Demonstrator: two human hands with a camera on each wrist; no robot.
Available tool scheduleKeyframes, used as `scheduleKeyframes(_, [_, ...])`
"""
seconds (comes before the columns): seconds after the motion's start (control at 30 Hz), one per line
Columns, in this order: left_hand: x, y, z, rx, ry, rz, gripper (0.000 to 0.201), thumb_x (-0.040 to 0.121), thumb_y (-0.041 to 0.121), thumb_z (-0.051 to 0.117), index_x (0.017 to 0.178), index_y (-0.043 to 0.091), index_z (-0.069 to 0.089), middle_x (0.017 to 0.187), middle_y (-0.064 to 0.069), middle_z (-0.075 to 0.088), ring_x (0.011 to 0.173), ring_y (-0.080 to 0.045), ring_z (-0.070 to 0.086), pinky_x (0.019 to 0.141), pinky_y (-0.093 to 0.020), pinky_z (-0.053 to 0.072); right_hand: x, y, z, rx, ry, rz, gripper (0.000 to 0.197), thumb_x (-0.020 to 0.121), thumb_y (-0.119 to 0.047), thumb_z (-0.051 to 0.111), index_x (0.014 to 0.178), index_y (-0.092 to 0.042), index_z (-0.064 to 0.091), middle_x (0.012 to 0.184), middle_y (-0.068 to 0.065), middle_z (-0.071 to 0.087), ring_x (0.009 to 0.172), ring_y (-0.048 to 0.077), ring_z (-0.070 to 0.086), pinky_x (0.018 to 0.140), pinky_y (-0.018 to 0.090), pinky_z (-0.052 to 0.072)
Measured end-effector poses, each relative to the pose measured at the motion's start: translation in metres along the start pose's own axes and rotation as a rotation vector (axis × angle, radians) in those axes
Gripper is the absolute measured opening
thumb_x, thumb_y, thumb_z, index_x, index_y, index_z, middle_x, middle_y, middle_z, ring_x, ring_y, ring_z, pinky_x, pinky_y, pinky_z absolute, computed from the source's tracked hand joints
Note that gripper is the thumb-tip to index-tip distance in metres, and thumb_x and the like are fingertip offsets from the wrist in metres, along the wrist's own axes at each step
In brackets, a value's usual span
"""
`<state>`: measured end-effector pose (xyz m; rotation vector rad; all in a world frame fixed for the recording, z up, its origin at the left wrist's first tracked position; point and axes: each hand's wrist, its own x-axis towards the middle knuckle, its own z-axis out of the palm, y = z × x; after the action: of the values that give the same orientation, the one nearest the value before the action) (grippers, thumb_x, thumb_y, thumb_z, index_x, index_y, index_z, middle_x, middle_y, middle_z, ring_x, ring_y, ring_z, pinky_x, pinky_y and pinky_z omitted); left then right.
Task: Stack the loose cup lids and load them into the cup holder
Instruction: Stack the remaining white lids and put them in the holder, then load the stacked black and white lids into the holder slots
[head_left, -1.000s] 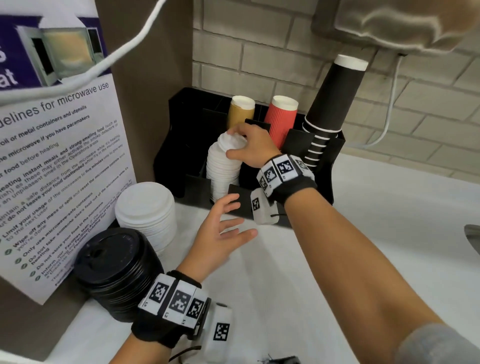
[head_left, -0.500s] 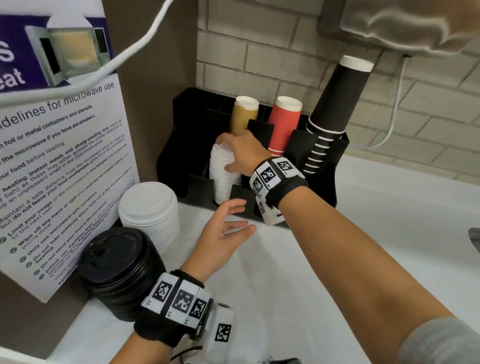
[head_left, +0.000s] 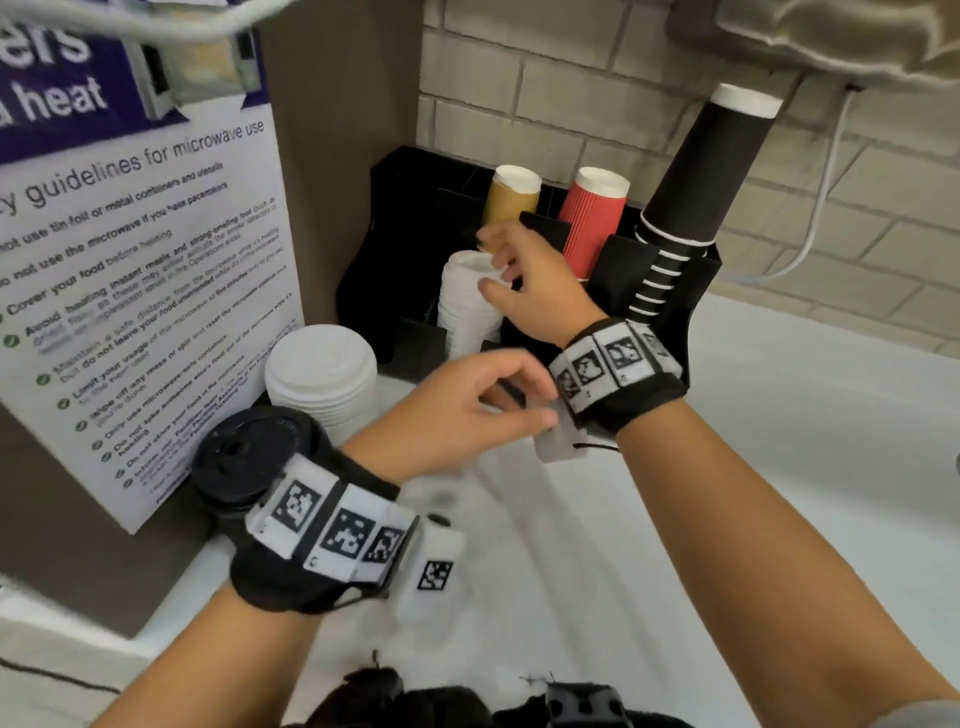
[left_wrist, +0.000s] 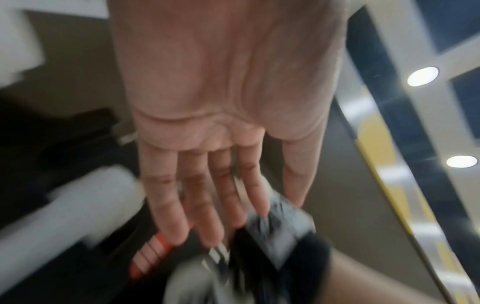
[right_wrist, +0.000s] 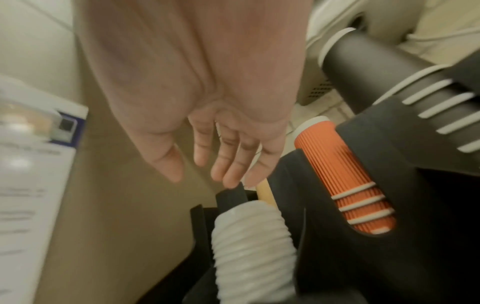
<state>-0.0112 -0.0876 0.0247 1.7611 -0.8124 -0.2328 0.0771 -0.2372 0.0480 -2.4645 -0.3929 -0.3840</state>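
A stack of small white lids (head_left: 465, 304) (right_wrist: 253, 244) stands in a front slot of the black cup holder (head_left: 670, 312) (right_wrist: 363, 185). My right hand (head_left: 498, 260) (right_wrist: 207, 164) hovers just above and right of that stack, fingers relaxed and spread, holding nothing. My left hand (head_left: 519, 395) (left_wrist: 207, 216) floats over the counter in front of the holder, fingers extended toward my right wrist band, empty. A stack of larger white lids (head_left: 322, 376) and a stack of black lids (head_left: 254, 462) sit on the counter at the left.
The holder carries a tan cup (head_left: 511, 200), a red ribbed cup (head_left: 595, 221) (right_wrist: 345, 174) and a tall stack of black cups (head_left: 696, 171). A poster board (head_left: 140, 291) walls off the left side. Brick wall (head_left: 571, 88) behind; white counter (head_left: 779, 467) on the right.
My right hand has let go of the small white lid stack and lifted off it with fingers open. My left hand has risen and moved right, toward the right wrist.
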Motion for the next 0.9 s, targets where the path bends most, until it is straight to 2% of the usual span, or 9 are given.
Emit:
scheduleKeyframes(0.07, [-0.005, 0.018, -0.016, 0.086, -0.021, 0.007, 0.008, 0.086, 0.02, 0.071, 0.092, 0.016, 0.067, 0.088, 0.013, 0.066, 0.078, 0.003, 0.062, 0.071, -0.013, 0.048, -0.021, -0.003, -0.002, 0.087, -0.077, 0.082, 0.035, 0.087, -0.007, 0.062, 0.12, -0.007, 0.05, 0.101, 0.007, 0.055, 0.089, 0.023, 0.058, 0.08, 0.03, 0.047])
scheduleKeyframes(0.17, [-0.019, 0.033, -0.04, 0.297, 0.045, -0.009, 0.012, 0.083, 0.029, 0.072, 0.088, 0.02, 0.066, 0.088, 0.011, 0.066, 0.082, -0.004, 0.063, 0.072, -0.018, 0.05, -0.053, -0.008, 0.011, 0.02, -0.387, 0.108, 0.03, 0.088, -0.016, 0.066, 0.115, -0.011, 0.054, 0.104, 0.002, 0.061, 0.094, 0.016, 0.059, 0.074, 0.018, 0.045])
scheduleKeyframes(0.23, [-0.031, 0.035, -0.054, 0.498, 0.115, -0.069, 0.019, 0.08, 0.036, 0.073, 0.09, 0.022, 0.063, 0.094, 0.008, 0.062, 0.087, -0.009, 0.06, 0.069, -0.019, 0.045, -0.07, -0.017, 0.029, -0.011, -0.58, 0.105, 0.033, 0.089, -0.022, 0.066, 0.119, -0.014, 0.056, 0.106, 0.0, 0.059, 0.096, 0.016, 0.059, 0.078, 0.019, 0.046])
scheduleKeyframes(0.43, [-0.064, 0.029, -0.08, 0.887, 0.171, -0.479, 0.041, 0.078, 0.048, 0.072, 0.101, 0.018, 0.056, 0.111, -0.003, 0.053, 0.093, -0.018, 0.05, 0.075, -0.029, 0.034, -0.097, -0.047, 0.085, -0.022, -0.962, 0.076, 0.057, 0.085, -0.036, 0.069, 0.134, -0.019, 0.047, 0.125, 0.002, 0.055, 0.11, 0.018, 0.055, 0.094, 0.03, 0.046])
scheduleKeyframes(0.53, [-0.073, 0.024, -0.084, 0.945, 0.151, -0.613, 0.058, 0.076, 0.05, 0.073, 0.118, 0.013, 0.055, 0.117, -0.008, 0.053, 0.099, -0.021, 0.048, 0.077, -0.029, 0.032, -0.099, -0.056, 0.099, -0.037, -1.013, 0.041, 0.075, 0.083, -0.04, 0.071, 0.143, -0.014, 0.034, 0.132, 0.001, 0.049, 0.117, 0.015, 0.049, 0.095, 0.022, 0.04])
scheduleKeyframes(0.63, [-0.08, 0.018, -0.083, 1.008, 0.047, -0.698, 0.069, 0.075, 0.055, 0.073, 0.123, 0.01, 0.054, 0.115, -0.008, 0.059, 0.103, -0.024, 0.055, 0.077, -0.029, 0.038, -0.099, -0.062, 0.107, 0.082, -0.992, 0.049, 0.07, 0.082, -0.033, 0.074, 0.139, -0.015, 0.037, 0.12, -0.007, 0.048, 0.109, 0.009, 0.048, 0.087, 0.013, 0.037])
scheduleKeyframes(0.73, [-0.085, 0.015, -0.082, 1.047, -0.068, -0.782, 0.073, 0.071, 0.056, 0.076, 0.125, 0.011, 0.055, 0.114, -0.007, 0.061, 0.099, -0.021, 0.054, 0.075, -0.028, 0.038, -0.1, -0.063, 0.112, 0.159, -0.979, 0.098, 0.073, 0.082, -0.032, 0.074, 0.141, -0.016, 0.034, 0.123, 0.0, 0.052, 0.111, 0.015, 0.052, 0.096, 0.025, 0.044])
scheduleKeyframes(0.83, [-0.089, 0.012, -0.079, 1.137, -0.185, -0.823, 0.085, 0.066, 0.058, 0.079, 0.132, 0.016, 0.048, 0.124, -0.008, 0.049, 0.12, -0.028, 0.044, 0.093, -0.033, 0.04, -0.105, -0.061, 0.117, 0.216, -0.975, 0.126, 0.08, 0.082, -0.032, 0.074, 0.145, -0.021, 0.025, 0.114, 0.004, 0.056, 0.105, 0.018, 0.055, 0.095, 0.031, 0.046])
scheduleKeyframes(0.9, [-0.091, 0.009, -0.075, 1.122, -0.227, -0.827, 0.087, 0.066, 0.053, 0.081, 0.135, 0.018, 0.042, 0.129, -0.007, 0.044, 0.122, -0.029, 0.042, 0.096, -0.036, 0.041, -0.109, -0.06, 0.12, 0.24, -0.975, 0.146, 0.078, 0.081, -0.032, 0.075, 0.142, -0.021, 0.026, 0.104, 0.005, 0.057, 0.093, 0.017, 0.056, 0.089, 0.032, 0.047])
